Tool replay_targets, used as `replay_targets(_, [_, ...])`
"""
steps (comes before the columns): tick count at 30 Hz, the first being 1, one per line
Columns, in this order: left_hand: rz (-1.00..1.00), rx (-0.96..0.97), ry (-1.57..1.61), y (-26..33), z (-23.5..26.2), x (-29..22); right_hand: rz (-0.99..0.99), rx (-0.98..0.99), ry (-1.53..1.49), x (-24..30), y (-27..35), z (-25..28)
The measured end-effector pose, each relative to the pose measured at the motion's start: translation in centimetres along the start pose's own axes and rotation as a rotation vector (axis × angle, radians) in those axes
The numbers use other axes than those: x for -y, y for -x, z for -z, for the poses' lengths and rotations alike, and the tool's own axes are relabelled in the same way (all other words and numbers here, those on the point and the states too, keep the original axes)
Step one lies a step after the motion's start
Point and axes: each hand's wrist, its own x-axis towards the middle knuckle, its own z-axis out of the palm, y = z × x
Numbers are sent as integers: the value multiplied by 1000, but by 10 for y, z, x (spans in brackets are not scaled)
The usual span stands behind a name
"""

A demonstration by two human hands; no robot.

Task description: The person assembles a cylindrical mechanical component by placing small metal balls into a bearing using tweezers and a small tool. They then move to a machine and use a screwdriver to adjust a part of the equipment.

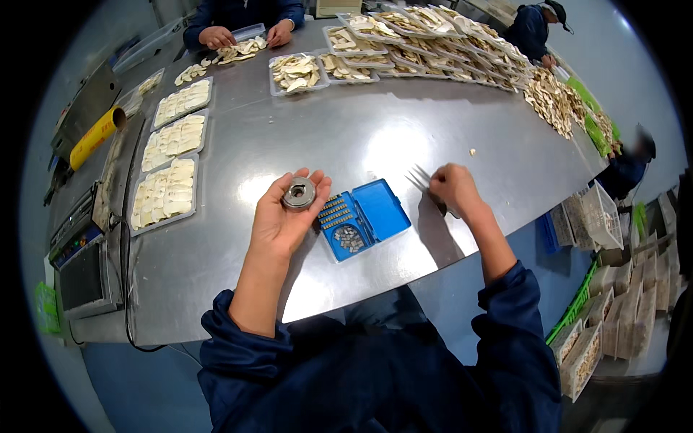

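Note:
My left hand (278, 220) is palm up and holds a round, thick metal disc (299, 193) with a hole in its middle. The disc rests on the fingers, above the table. Close to its right lies an open blue plastic case (381, 209) on the steel table. Rows of small brass-coloured pieces (336, 212) fill one part of the case. Small grey metal blocks (349, 239) lie loose in its rounded compartment. My right hand (455, 189) is closed round a metal fork (419, 177), right of the case, tines pointing left and the handle mostly hidden.
Trays of pale sliced mushrooms (164, 191) line the left side of the steel table (253, 137). Stacked trays of slices (433, 47) and a loose heap (552, 101) stand at the back. A scale (86, 274) sits far left. Across the table, a person's hands (216, 37) handle slices.

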Motion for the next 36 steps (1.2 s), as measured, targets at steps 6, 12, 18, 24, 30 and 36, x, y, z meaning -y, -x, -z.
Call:
replay_targets(6, [14, -9, 93, 3, 3, -4, -109, 31, 233, -11, 3, 26])
replay_targets(12, [91, -31, 160, 7, -4, 3, -151, -45, 228, -5, 57, 8])
replay_targets(18, [127, 37, 154, 7, 5, 1, -307, 170, -36, -4, 40, 19])
replay_targets(24, [118, 69, 162, 9, 4, 4, -239, 162, -105, -12, 42, 12])
replay_targets(30, [116, 35, 194, 9, 2, 1, -273, 173, 93, -5, 39, 15])
replay_targets(36, [101, 37, 215, 9, 4, -1, -313, 246, 28, -2, 32, 19])
